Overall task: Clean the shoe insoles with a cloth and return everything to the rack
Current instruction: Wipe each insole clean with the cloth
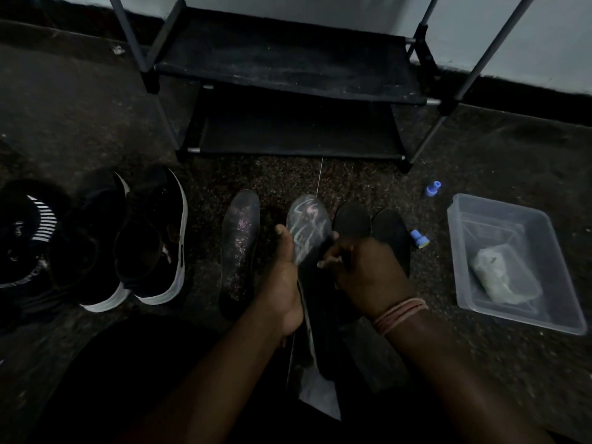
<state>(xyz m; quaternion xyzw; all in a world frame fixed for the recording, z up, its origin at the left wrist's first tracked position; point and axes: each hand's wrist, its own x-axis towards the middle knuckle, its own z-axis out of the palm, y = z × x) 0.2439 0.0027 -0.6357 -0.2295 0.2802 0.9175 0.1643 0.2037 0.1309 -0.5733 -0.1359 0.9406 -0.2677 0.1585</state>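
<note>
- nearest the camera, a pale cloth (315, 390) hangs down between the person's forearms over a dark lap, limp and soft, its upper end running up under the hands, likely kept there so it stays within reach for wiping.
- the left hand (283, 283) grips the held insole (308, 232) along its left edge, thumb up beside the toe area, apparently to steady it with its face turned up.
- the right hand (365, 274) has its fingers curled in against the insole's right edge; it seems to pinch a bit of the cloth there, though the dim light does not let this be told for certain. a band of cords (400, 314) circles that wrist.
- the held insole is thin and flexible-looking, its grey face streaked with pale, chalky smears, which suggests the wiping is under way, not finished.
- just left of it, a second insole (241, 245) lies flat on the speckled carpet (496, 161), dull and flecked with pinkish marks.
- just right, two black insoles (373, 230) lie side by side, matte.
- further left, a pair of black shoes (141, 238) with white soles stands beside darker footwear.
- to the right, a clear plastic tub (551, 302) holds a crumpled pale bundle; two small blue caps (433, 188) lie near it.
- farthest, the rack (288, 68), metal poles and dusty black fabric shelves, stands against the wall, bare where visible, so the return looks well off.
</note>
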